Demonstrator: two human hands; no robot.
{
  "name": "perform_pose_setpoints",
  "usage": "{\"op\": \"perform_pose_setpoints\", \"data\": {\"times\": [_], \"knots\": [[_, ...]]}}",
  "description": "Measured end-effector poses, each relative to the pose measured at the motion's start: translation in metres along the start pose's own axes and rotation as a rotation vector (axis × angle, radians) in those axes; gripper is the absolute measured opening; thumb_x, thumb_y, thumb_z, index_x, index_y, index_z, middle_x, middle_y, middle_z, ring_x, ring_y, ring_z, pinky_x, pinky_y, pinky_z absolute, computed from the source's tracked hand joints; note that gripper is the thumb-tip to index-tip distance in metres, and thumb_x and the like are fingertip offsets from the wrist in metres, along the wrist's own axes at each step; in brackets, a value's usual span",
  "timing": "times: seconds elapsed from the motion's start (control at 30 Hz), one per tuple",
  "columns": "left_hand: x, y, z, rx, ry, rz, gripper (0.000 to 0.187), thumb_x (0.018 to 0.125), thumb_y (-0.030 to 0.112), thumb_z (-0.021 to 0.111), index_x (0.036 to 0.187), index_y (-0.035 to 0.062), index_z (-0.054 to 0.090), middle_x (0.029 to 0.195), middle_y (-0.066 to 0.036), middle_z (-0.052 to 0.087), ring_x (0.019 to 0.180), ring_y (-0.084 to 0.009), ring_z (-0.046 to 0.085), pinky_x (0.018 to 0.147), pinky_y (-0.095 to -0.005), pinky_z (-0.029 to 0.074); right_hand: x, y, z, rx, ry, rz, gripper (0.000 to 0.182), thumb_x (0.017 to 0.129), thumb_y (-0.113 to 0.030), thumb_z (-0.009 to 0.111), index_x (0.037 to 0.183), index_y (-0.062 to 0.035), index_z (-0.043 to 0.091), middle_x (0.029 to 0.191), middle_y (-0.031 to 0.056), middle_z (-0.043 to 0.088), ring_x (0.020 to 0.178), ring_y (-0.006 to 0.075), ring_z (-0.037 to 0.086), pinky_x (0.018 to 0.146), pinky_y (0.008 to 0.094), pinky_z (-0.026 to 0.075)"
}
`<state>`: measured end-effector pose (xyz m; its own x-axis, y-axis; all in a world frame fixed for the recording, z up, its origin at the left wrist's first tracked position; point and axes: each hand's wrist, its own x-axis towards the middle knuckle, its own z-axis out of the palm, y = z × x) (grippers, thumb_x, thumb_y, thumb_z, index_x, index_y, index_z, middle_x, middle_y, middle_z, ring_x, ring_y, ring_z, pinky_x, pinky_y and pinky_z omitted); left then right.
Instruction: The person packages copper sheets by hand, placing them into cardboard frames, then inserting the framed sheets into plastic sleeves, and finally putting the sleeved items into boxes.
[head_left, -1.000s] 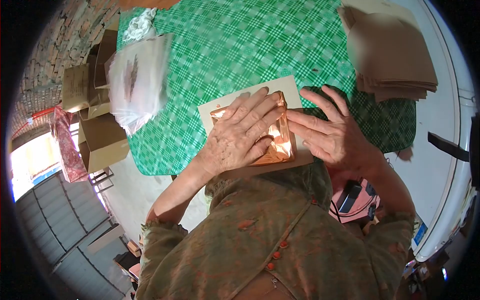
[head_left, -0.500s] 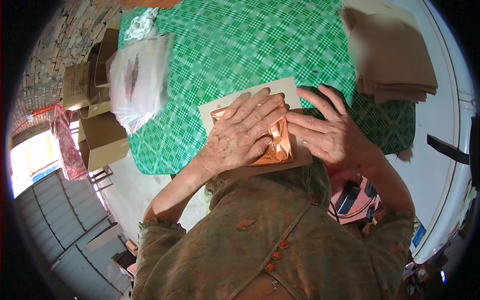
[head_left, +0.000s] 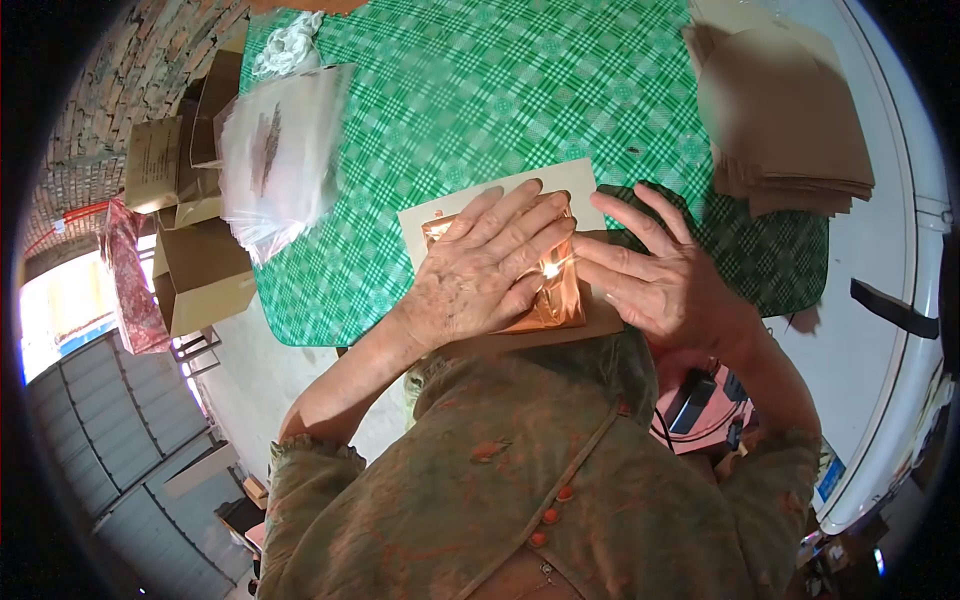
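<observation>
A shiny copper-coloured foil sheet (head_left: pixel 565 300) lies on a pale card (head_left: pixel 580 177) at the near edge of the table. Flat across the foil rests my left hand (head_left: pixel 490 260), its fingers stretched out toward the upper right and covering much of the sheet. My right hand (head_left: pixel 665 275) is at the card's right side, fingers spread, with fingertips close to the foil's right edge. Nothing shows in its grasp. A bright glint shines off the foil between the two hands.
Green checked cloth (head_left: pixel 450 90) covers the table. Clear plastic sleeves (head_left: pixel 285 160) lie stacked at left, beside a white crumpled bundle (head_left: pixel 288 42). Brown paper sheets (head_left: pixel 790 120) are piled at right. Open cardboard boxes (head_left: pixel 205 275) stand beyond the left edge.
My right hand has shifted slightly, its fingers a little lower beside the card. The left hand stays flat on the foil. The view has moved slightly.
</observation>
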<state>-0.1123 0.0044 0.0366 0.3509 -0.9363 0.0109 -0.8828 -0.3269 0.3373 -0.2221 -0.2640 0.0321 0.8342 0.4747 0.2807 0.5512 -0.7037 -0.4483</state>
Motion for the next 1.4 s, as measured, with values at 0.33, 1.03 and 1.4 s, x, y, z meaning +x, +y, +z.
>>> {"op": "perform_pose_setpoints", "data": {"times": [0.33,1.03,1.4], "knots": [[-0.001,0.0,0.001,0.02,0.012,0.007,0.059,0.108,0.034,0.051,0.164,0.0146,0.047,0.173,-0.007,0.04,0.16,-0.0319,0.037,0.132,-0.0531,0.027,-0.001,-0.01,0.003,0.019,0.028,0.019,0.039,0.096,-0.014,0.068,0.134,-0.0079,0.073,0.131,0.0081,0.071,0.139,0.0311,0.056,0.122,0.059,0.038],[-0.004,-0.001,0.001,-0.035,0.1,0.05,0.06,0.107,0.041,0.056,0.159,0.0112,0.053,0.17,-0.01,0.044,0.16,-0.0345,0.036,0.131,-0.0528,0.028,-0.012,-0.049,0.026,-0.236,0.094,-0.029,0.025,0.094,-0.015,0.065,0.11,0.0,0.077,0.132,0.0118,0.072,0.136,0.0289,0.061,0.117,0.0513,0.045],[-0.012,-0.008,0.016,-0.038,0.201,0.066,0.06,0.105,0.039,0.058,0.159,0.0136,0.053,0.171,-0.007,0.044,0.161,-0.0286,0.035,0.135,-0.0497,0.02,0.008,-0.077,0.049,-0.186,0.117,-0.106,0.038,0.087,-0.008,0.071,0.123,0.0058,0.071,0.125,0.0171,0.069,0.123,0.0334,0.066,0.107,0.0479,0.057]]}}
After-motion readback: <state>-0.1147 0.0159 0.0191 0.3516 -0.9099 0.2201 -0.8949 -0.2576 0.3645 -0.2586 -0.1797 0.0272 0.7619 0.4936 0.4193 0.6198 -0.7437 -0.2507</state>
